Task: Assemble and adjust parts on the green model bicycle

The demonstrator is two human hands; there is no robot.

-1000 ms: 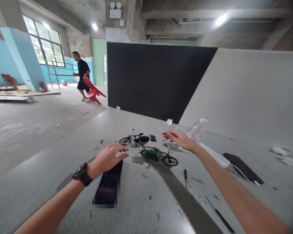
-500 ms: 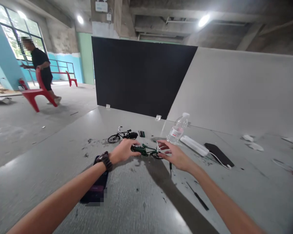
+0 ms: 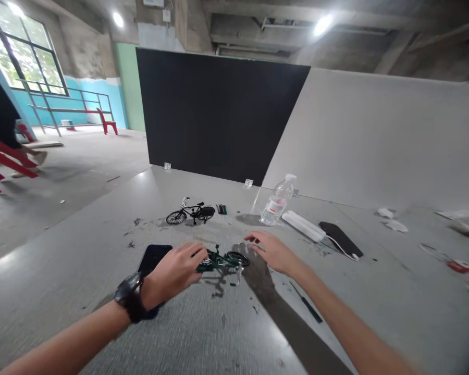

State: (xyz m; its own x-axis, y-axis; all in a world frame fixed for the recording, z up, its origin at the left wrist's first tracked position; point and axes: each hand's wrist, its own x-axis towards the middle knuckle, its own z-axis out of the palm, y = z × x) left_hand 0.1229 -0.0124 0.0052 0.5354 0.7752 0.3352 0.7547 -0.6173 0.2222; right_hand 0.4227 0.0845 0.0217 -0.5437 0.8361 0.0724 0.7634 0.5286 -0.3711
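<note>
A small green model bicycle [image 3: 222, 259] is lifted a little above the grey table [image 3: 226, 333], tilted on its side. My left hand [image 3: 175, 271], with a black watch on the wrist, grips its rear end. My right hand [image 3: 271, 252] hovers just right of the front wheel, fingers spread, holding nothing. A black model bicycle [image 3: 190, 212] stands upright farther back.
A dark phone [image 3: 152, 258] lies under my left wrist. A water bottle [image 3: 275, 202], a white power strip [image 3: 304, 226] and a black phone [image 3: 341, 239] sit to the right. A screwdriver [image 3: 307, 303] lies near my right forearm. A person with red chairs [image 3: 0, 156] is at far left.
My left hand took hold of the green bicycle and drew it nearer and off the table. My right hand let go and opened. The view swung right.
</note>
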